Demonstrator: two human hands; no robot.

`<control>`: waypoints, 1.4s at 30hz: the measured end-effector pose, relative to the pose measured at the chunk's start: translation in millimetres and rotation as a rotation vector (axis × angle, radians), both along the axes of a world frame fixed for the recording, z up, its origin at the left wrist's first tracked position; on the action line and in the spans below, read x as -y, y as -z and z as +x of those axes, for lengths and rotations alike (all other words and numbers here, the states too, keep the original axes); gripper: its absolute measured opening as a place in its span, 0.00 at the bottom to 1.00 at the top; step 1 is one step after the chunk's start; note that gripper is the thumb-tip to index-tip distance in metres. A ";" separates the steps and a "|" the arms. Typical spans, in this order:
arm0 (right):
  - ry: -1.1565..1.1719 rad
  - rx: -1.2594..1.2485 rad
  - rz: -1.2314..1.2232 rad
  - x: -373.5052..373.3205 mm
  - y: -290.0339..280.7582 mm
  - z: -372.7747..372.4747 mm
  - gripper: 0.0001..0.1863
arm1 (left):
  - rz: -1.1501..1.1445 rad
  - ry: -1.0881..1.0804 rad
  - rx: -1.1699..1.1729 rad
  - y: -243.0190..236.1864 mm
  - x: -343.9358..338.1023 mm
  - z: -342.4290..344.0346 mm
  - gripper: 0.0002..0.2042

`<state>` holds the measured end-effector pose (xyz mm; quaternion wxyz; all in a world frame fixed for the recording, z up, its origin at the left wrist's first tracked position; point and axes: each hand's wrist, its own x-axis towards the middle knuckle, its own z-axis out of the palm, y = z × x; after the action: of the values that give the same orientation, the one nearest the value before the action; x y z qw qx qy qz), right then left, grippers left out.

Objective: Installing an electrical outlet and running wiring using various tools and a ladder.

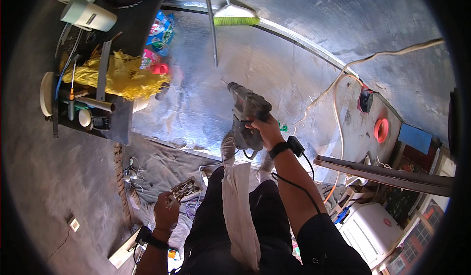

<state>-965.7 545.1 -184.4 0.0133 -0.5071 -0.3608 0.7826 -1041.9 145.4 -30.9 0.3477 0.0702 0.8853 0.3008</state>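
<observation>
Nearby, a left hand point(167, 213) curled at the left corner of a tray point(195, 194); the right hand point(266, 131) gripped a power drill point(249, 107).
What the left fingers held, if anything, could not be told. The right ones wrapped the drill's handle, its bit aimed away over the floor point(191, 86). Beyond, tools point(71, 100) lined a dark table's point(128, 22) near edge, before a yellow sack point(128, 78).

top: black, short right sleeve point(331, 235), 1 small pale marking point(316, 261) | wrists: 2 black bands, right band point(280, 150) and left band point(156, 240), each with 1 black box and black cable | legs: black trousers point(206, 216) | front: 1 long creased off-white cloth strip point(238, 206)
</observation>
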 end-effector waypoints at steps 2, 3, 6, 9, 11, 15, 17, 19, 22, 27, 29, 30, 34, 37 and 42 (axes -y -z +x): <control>0.032 -0.004 -0.005 -8.0 12.6 28.0 0.17 | 0.012 0.052 -0.028 9.7 -0.7 6.5 0.16; 0.083 -0.006 -0.021 -12.9 22.6 47.4 0.17 | 0.018 0.031 0.008 13.2 -4.0 9.5 0.16; 0.207 0.057 -0.041 -23.1 53.9 100.0 0.18 | -0.014 0.016 0.045 22.1 -17.0 16.8 0.16; 0.293 0.124 -0.024 -32.8 95.9 149.0 0.19 | -0.066 -0.001 0.085 45.9 -15.0 25.0 0.16; 0.367 0.182 0.012 -33.3 130.5 179.7 0.19 | -0.094 0.061 0.007 60.5 -16.6 31.5 0.17; 0.371 0.360 0.086 -36.3 205.2 231.7 0.23 | -0.199 0.082 -0.009 102.8 -9.7 38.8 0.18; 0.408 0.399 0.049 -37.0 237.6 247.2 0.20 | -0.175 0.018 0.035 117.7 -11.3 43.4 0.19; 0.443 0.436 0.013 -37.2 263.6 260.2 0.18 | -0.230 -0.011 0.062 130.7 -18.5 43.1 0.20; 0.449 0.436 -0.014 -34.3 294.0 274.1 0.19 | -0.215 0.061 0.030 144.7 -31.8 43.5 0.20; 0.393 0.481 -0.022 -27.6 327.1 279.2 0.23 | -0.210 0.095 0.031 156.0 -51.9 44.1 0.21; 0.336 0.498 0.036 -29.3 359.0 297.8 0.24 | -0.220 0.080 0.036 162.9 -61.7 46.3 0.21; 0.271 0.506 0.091 -31.3 371.4 303.9 0.24 | -0.223 0.082 0.035 166.1 -62.9 46.9 0.21; 0.140 0.535 0.184 -40.4 400.8 315.6 0.24 | -0.252 0.055 0.038 170.7 -74.8 49.2 0.19; 0.179 0.586 0.096 -57.6 405.1 323.5 0.26 | -0.258 0.081 0.006 175.0 -80.2 53.9 0.19; 0.115 0.450 -0.169 -64.5 328.6 291.6 0.37 | -0.278 0.168 -0.097 155.7 -70.9 57.4 0.20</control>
<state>-674.2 609.6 -512.9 -0.0653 -0.6875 -0.2587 0.6754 -984.6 216.4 -186.5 0.3350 0.1095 0.9250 0.1419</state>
